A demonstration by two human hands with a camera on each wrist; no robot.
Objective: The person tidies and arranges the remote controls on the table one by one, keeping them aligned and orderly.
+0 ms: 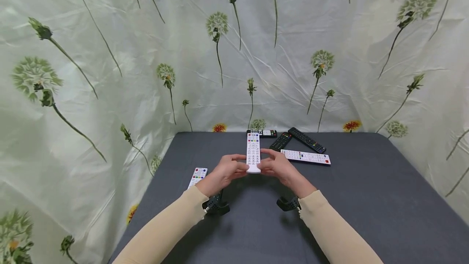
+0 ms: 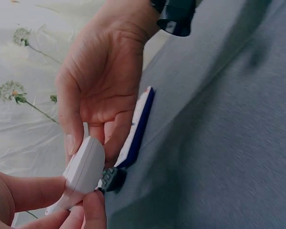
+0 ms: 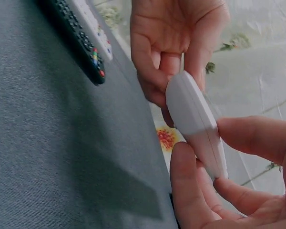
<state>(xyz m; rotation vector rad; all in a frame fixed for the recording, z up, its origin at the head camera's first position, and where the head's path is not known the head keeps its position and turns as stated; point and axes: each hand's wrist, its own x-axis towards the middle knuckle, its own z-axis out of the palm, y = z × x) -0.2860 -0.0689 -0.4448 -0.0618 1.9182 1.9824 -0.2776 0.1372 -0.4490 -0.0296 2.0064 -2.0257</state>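
A white remote control [image 1: 253, 152] is between the two hands, lifted off the tabletop [image 1: 366, 182], with a shadow below it. The left hand [image 1: 228, 171] pinches one long edge between thumb and fingers, and the right hand [image 1: 280, 169] pinches the opposite edge the same way, so both are clamped on it. The picking-up looks done; setting the remote down and letting go of it are not yet done, and the handling seems to be midway. The other remotes lie on the tabletop with neither hand gripping them. Beyond the right hand are a dark-edged white remote [image 1: 305, 157], a long black remote [image 1: 306, 140] that lies slanted, and a short black remote [image 1: 281, 141]; straight ahead of both hands, past the held one's far end, a black-and-white remote [image 1: 261, 133] lies crosswise. On the outer side of the left hand rests a smaller white remote [image 1: 198, 176], partly covered by the forearm, and a dark remote [image 3: 76, 40] beside it shows better from the right wrist. The held remote's long axis runs straight away from the person, midway between the hands, at right angles to the line joining them. Its coloured buttons are at the far end, ahead of the fingertips, its plain rounded end is nearest the person, beside the thumbs, and its keypad faces up toward the head camera. Its exact tilt cannot be told.
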